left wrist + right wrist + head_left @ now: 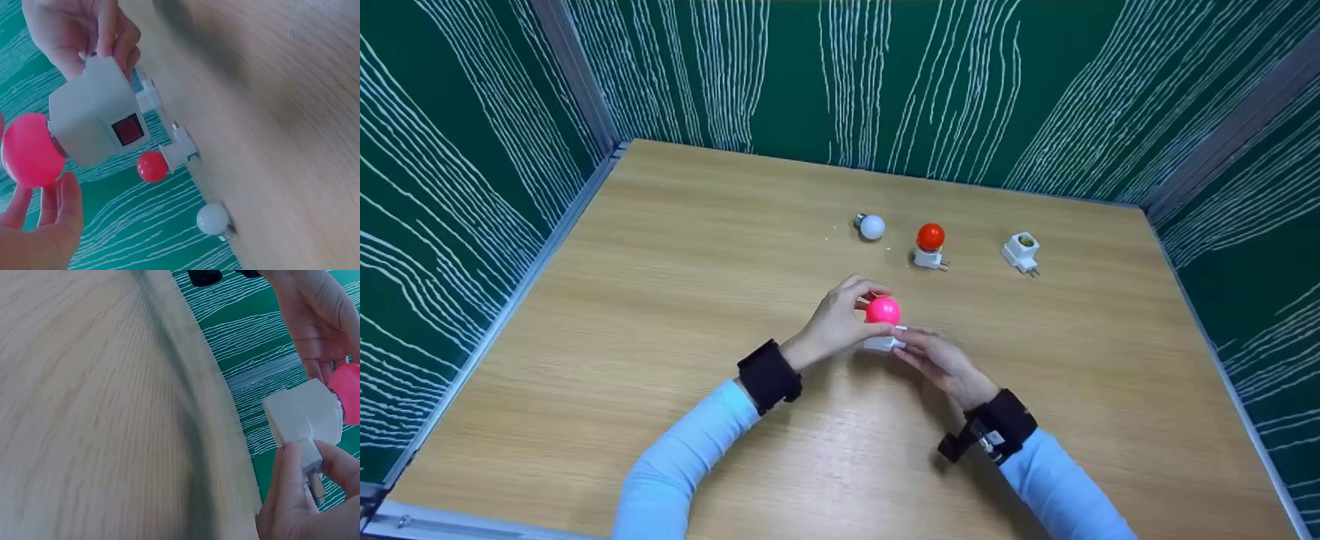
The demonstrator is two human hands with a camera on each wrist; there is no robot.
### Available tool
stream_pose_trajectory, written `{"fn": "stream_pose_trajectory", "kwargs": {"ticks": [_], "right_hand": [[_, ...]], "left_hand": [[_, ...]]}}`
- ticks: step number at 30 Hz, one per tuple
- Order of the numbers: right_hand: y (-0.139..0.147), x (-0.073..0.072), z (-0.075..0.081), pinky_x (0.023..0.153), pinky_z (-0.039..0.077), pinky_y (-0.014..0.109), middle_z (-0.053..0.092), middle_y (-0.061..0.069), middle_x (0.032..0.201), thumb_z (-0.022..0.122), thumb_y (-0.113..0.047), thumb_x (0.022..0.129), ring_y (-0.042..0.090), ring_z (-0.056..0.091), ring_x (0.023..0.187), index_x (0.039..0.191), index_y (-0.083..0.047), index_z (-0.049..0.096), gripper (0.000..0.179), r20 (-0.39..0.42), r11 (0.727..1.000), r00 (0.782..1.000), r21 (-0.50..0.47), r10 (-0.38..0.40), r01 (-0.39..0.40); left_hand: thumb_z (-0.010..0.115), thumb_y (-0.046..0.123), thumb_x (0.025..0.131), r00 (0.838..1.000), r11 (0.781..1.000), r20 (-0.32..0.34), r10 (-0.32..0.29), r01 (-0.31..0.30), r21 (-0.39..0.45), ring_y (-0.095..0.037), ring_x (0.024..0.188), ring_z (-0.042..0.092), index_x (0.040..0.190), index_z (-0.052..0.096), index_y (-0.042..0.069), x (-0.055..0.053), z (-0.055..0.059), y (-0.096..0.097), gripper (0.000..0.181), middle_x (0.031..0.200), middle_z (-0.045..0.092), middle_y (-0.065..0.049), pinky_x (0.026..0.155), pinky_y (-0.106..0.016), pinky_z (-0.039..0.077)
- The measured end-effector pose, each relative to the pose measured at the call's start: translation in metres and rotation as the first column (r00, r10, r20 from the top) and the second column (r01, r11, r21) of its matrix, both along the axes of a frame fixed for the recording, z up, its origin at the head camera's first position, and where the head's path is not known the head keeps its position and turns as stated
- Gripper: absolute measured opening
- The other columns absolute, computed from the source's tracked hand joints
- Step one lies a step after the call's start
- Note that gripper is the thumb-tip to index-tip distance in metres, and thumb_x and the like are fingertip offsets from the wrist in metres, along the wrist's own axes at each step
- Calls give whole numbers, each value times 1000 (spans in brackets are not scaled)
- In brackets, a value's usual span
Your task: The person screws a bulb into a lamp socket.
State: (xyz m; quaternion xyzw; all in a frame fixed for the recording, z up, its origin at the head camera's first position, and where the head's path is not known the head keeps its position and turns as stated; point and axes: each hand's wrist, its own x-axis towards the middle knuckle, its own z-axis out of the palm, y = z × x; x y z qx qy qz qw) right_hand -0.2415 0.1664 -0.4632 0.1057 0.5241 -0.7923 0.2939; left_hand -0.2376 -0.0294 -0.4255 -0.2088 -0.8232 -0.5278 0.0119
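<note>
A pink bulb sits in a white plug-in lamp socket, both held above the table. My left hand holds the bulb, with curled fingers on one side and the thumb on the other. My right hand pinches the plug end of the socket between thumb and fingers, and the metal prongs show beside them. A dark red switch is on one face of the socket. In the left wrist view, the bulb's metal base shows slightly at the socket's mouth.
Farther back on the wooden table lies a white bulb. Beside it, a red bulb stands in a white socket. To the right is a bulbless white socket. Green walls with white streaks enclose the table.
</note>
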Motion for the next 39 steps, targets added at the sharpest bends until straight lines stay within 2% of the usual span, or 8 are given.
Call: {"fn": "stream_pose_trajectory", "kwargs": {"ticks": [6,12,18,26,33,39], "right_hand": [[-1,0,-1,81,53,22,69,3,88,55,-1,89,13,64,83,86,-7,67,14,-9,1000,1000,-17,11,-12],[0,0,0,83,52,23,69,4,90,56,-1,88,14,65,84,87,-8,69,15,1,1000,1000,-16,16,-16],[2,0,0,85,52,24,69,5,92,57,-2,87,15,65,86,89,-8,69,14,1,1000,1000,-9,23,-23],[4,0,-4,86,51,25,65,7,95,62,-3,84,17,63,88,94,-7,65,11,46,1000,999,28,-9,8],[3,-2,-8,79,53,21,68,5,86,57,-1,87,13,65,81,85,-8,66,12,-37,998,997,33,62,-61],[4,-2,-9,80,53,22,69,6,86,59,-2,85,14,66,82,86,-9,69,12,-32,996,996,35,87,-85]], "left_hand": [[78,17,71,999,999,-2,35,-35,-31,-23,96,59,111,62,4,1,1,0,45,110,56,-9,82,-22,50],[77,15,72,999,999,11,31,-31,-33,-22,96,59,111,62,4,-1,0,-1,43,110,56,-9,84,-28,51],[76,13,72,1000,999,17,22,-22,-31,-20,97,59,111,62,3,-2,-1,0,43,108,57,-9,83,-18,50],[73,8,75,998,999,33,-44,45,-25,-20,102,57,114,61,1,-2,-3,-1,41,109,57,-9,88,-19,48],[65,-2,78,990,991,51,-128,130,-28,-21,109,55,117,59,-1,-1,-2,-2,39,116,57,-10,96,-23,45],[61,-5,79,979,981,93,-180,186,-53,-19,112,53,118,59,2,-2,0,-4,39,118,56,-8,99,-26,43]]}}
